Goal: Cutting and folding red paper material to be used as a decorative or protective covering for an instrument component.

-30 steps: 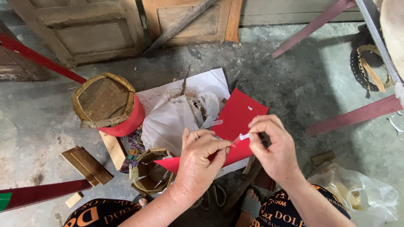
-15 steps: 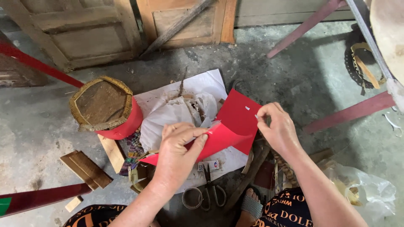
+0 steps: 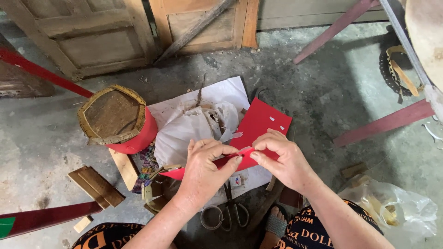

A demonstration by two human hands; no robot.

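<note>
A sheet of red paper [image 3: 263,123] with small white bits stuck on it is held over the floor. My left hand [image 3: 205,168] pinches its near folded edge from the left. My right hand [image 3: 284,159] pinches the same edge from the right, fingertips almost meeting the left hand's. Below my hands lie scissors [image 3: 226,210] on white paper [image 3: 221,92]. A crumpled white plastic bag [image 3: 189,131] rests on that paper behind the red sheet.
A red container with a woven bamboo top [image 3: 117,117] stands at left. Wooden strips [image 3: 97,184] and a small bamboo frame [image 3: 154,191] lie near my left knee. Red bars [image 3: 383,122] cross at right, a clear plastic bag [image 3: 397,210] at lower right, wooden doors [image 3: 92,37] behind.
My right hand has come down from the sheet's upper corner to its near edge, meeting the left hand. The red paper has dropped lower and lies flatter.
</note>
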